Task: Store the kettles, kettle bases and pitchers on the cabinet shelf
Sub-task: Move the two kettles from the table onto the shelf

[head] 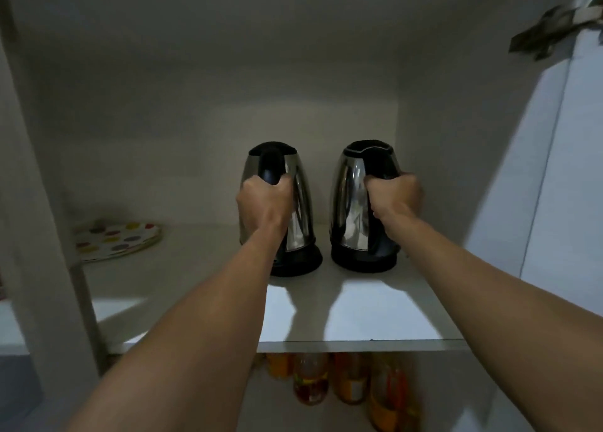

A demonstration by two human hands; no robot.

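Kettle handles are each wrapped by curled fingers (284, 181): the left hand (262, 203) grips the left kettle (299, 203), the right hand (395, 195) the right kettle (349, 200). Both stand upright on black bases (303, 263), just apart, toward the back right of the cabinet shelf (359, 311). Best to feel both bases sitting flat, then uncurl and draw straight back, without nudging either kettle.

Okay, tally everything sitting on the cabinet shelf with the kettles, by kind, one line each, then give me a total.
Kettles: 2, left kettle and right kettle
Kettle bases: 2, left base and right base
Pitchers: 0
Spotted plate stack: 1
Total: 5
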